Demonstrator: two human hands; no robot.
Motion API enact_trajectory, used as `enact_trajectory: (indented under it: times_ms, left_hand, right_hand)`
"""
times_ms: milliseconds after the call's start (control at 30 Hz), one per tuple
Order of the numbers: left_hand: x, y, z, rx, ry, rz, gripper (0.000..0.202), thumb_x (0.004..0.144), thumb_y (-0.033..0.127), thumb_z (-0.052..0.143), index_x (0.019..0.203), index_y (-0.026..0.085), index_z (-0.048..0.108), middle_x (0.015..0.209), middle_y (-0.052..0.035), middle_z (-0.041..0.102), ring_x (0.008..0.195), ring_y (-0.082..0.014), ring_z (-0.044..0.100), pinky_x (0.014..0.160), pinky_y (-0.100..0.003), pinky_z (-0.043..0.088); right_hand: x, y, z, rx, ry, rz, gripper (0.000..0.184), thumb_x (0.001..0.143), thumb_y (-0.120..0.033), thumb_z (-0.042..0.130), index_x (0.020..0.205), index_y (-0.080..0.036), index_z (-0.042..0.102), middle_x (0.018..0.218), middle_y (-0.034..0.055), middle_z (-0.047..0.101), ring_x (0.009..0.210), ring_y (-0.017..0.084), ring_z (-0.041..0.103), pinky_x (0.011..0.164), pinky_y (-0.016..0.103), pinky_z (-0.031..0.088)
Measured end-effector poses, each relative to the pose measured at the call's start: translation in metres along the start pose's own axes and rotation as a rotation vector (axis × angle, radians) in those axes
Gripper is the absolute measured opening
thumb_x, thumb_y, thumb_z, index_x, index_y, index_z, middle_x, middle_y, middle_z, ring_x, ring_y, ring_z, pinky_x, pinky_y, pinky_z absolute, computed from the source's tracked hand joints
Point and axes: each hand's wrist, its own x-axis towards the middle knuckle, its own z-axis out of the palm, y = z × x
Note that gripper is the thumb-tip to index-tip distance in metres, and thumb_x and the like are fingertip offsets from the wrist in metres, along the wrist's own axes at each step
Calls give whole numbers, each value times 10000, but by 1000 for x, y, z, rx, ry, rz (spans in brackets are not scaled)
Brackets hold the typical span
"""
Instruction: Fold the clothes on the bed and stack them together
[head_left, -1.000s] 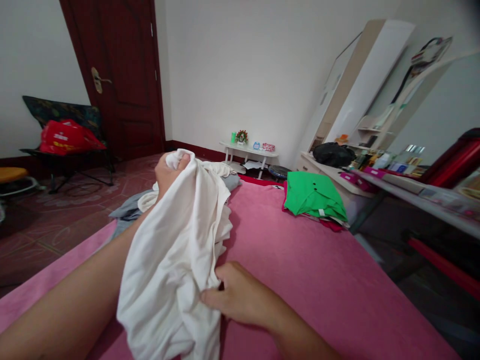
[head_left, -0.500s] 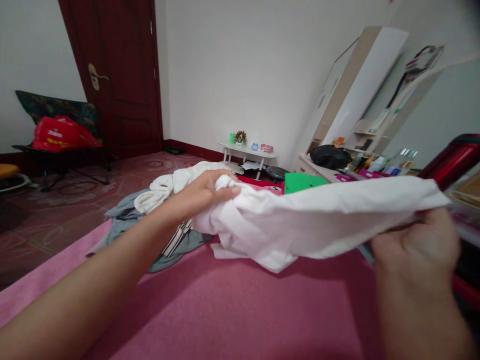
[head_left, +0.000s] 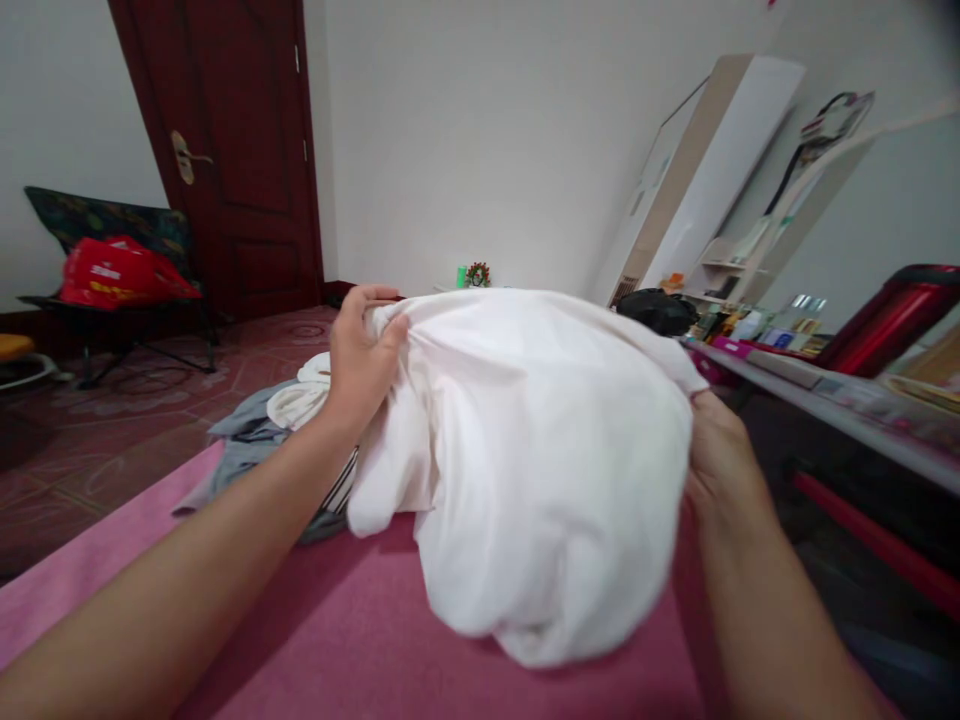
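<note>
A white garment (head_left: 547,460) hangs billowing between my two hands, above a pink bed cover (head_left: 360,640). At its upper left, my left hand (head_left: 367,350) pinches a bunched edge between thumb and fingers. My right hand (head_left: 720,450) grips the opposite edge, its fingertips partly hidden behind the cloth. Which kind of garment it is, I cannot tell. Behind my left forearm lie grey clothes (head_left: 247,440) and a cream-white piece of clothing (head_left: 296,400), partly covered by my arm and the held cloth.
A red bag (head_left: 124,275) rests on a folding chair (head_left: 97,215) by the dark red door (head_left: 225,150). To the right stands a table (head_left: 840,400) with bottles and a black bag (head_left: 656,310). A small plant (head_left: 478,274) shows behind the cloth.
The white garment went from stretched sideways to hanging wide and billowing downward. My right hand moved left and inward; my left hand moved left and slightly up. The cloth now hides the green item.
</note>
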Motion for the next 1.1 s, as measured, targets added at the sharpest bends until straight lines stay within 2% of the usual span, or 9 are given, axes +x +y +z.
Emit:
enact_trajectory:
  times_ms: [133,267,367,467,567,700,833,1000,1100]
  left_hand:
    - [5,-58,7,336,-28,170,297,752,183,551,1044,186,605,1151,-88,580,1104,-238,527,894,-345,453]
    - [-2,-57,10,300,-295,145,185,801,233,506,895,189,660,870,-44,678,795,-182,627,708,-275,478]
    - [-11,-35,14,273,-714,-32,229,817,353,526,838,166,657,620,-25,648,495,-141,569,518,-237,429]
    - [-20,-23,12,184,-1330,-244,326,806,456,545,744,154,651,569,-31,640,419,-133,540,450,-226,400]
    - [-27,-25,11,94,-1695,-300,313,761,464,612,815,164,684,682,-42,682,514,-149,593,505,-233,442]
    - [-30,-37,14,317,-1491,8,563,668,409,728,1177,200,612,994,-81,690,865,-219,643,751,-283,486]
    - [-39,-47,19,632,-1396,205,956,577,378,801,1415,202,375,1405,-178,423,1233,-316,467,990,-368,394]
    - [-56,-51,25,821,-1410,225,910,581,335,798,1400,276,405,1464,-173,324,1269,-399,411,972,-461,406]
    - [-58,-50,29,831,-1254,273,554,700,233,683,1238,320,583,1394,-113,422,1192,-360,495,907,-443,456]
  right_hand:
    - [20,45,-2,-289,152,45,550,516,-171,647,1048,-219,516,1290,109,529,1159,239,548,973,418,443]
    - [2,40,5,-481,-220,52,318,611,-302,638,901,-177,608,971,100,679,908,228,646,851,399,495]
    - [-32,22,25,-559,-701,219,237,697,-367,601,783,-149,633,713,69,687,612,171,638,586,283,491]
    - [-65,19,44,-742,-1141,413,257,736,-394,589,652,-154,624,554,37,639,465,138,577,467,231,402]
    - [-85,25,57,-1082,-1183,256,160,666,-317,678,597,-183,624,526,2,613,491,123,546,489,222,334]
    - [-97,32,66,-1148,-1045,-75,317,550,-230,769,847,-239,658,879,-6,669,749,161,585,594,237,334]
    - [-104,40,65,-1008,-1223,-128,759,517,-203,807,1221,-267,529,1184,34,563,962,191,566,736,251,377]
    - [-98,46,61,-1094,-1189,-158,57,755,-189,609,812,-188,619,905,35,637,808,166,590,671,244,357]
    - [-83,41,61,-1008,-1006,-102,96,833,-226,510,791,-191,588,670,10,623,651,154,593,591,235,360]
